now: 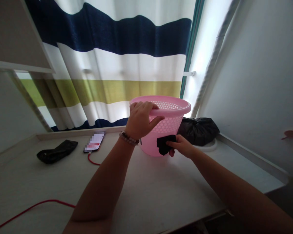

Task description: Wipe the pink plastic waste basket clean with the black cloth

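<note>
A pink plastic basket with a perforated upper wall stands on the white tabletop. My left hand, a beaded bracelet on its wrist, grips the basket's near-left rim, fingers over the edge and thumb outside. In front of the basket's lower right side, my right hand pinches a folded black cloth. Whether the cloth touches the basket wall I cannot tell. The inside bottom of the basket is hidden from this angle.
Behind the basket at right sits a tied black plastic bag. On the left lie a rolled black plastic bag and a phone on a red cable. A striped curtain hangs behind; a wall stands at right.
</note>
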The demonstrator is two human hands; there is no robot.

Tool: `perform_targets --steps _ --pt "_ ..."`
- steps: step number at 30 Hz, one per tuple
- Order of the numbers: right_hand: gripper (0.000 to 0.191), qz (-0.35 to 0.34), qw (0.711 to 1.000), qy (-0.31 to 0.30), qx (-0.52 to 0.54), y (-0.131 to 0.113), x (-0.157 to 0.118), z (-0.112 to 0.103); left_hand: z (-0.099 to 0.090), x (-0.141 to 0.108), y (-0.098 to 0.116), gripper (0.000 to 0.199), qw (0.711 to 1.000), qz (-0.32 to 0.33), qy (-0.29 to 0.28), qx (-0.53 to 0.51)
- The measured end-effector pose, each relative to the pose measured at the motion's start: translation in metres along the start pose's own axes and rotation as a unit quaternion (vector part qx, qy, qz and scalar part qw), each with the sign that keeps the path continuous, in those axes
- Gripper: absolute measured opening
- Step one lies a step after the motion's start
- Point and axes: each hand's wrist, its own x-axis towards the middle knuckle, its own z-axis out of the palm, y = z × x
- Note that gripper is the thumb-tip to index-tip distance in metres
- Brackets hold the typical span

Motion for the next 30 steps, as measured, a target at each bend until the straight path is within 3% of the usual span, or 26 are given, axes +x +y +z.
perform_targets --steps 3,6,10,13,16,18,21,22,25,27,30 --pt "0.040 0.076 0.997 0.014 -0.001 0.034 0.000 0.014 0.002 0.000 -0.002 0.042 1.000 0.004 -0.002 0.008" --pt "0.037 0.091 0.996 0.015 -0.001 0.043 0.000 0.022 0.004 0.000 -0.004 0.042 1.000 0.004 0.003 0.014" --pt "0.037 0.041 0.999 0.022 -0.002 0.010 -0.002 0.012 0.005 0.000 -0.006 0.041 1.000 0.009 0.005 0.011" --pt "0.037 -0.039 0.995 0.079 0.036 -0.023 -0.002 -0.005 0.004 0.000 -0.007 0.040 1.000 0.013 0.003 0.008" --pt "0.036 -0.079 0.988 0.117 0.060 -0.035 -0.001 -0.018 0.004 0.000 -0.007 0.039 1.000 0.010 0.002 0.010" --pt "0.037 -0.061 0.992 0.098 0.048 -0.025 -0.001 -0.018 0.005 0.001 -0.007 0.039 1.000 0.008 0.003 0.010" --pt "0.039 0.025 0.999 0.032 -0.003 0.008 -0.003 -0.005 0.006 0.001 -0.007 0.041 1.000 0.009 0.004 0.012" --pt "0.039 0.058 0.998 0.023 -0.021 0.019 -0.005 0.001 0.006 0.001 -0.007 0.041 1.000 0.010 0.005 0.013" --pt "0.037 0.072 0.997 0.028 -0.027 0.044 -0.008 0.015 0.007 0.000 -0.008 0.040 1.000 0.013 0.010 0.015" --pt "0.037 0.064 0.997 0.024 -0.019 0.048 -0.008 0.019 0.007 0.000 -0.008 0.040 1.000 0.014 0.012 0.016" --pt "0.037 0.047 0.999 0.019 -0.011 0.034 -0.006 0.012 0.006 0.000 -0.008 0.039 1.000 0.013 0.011 0.016"
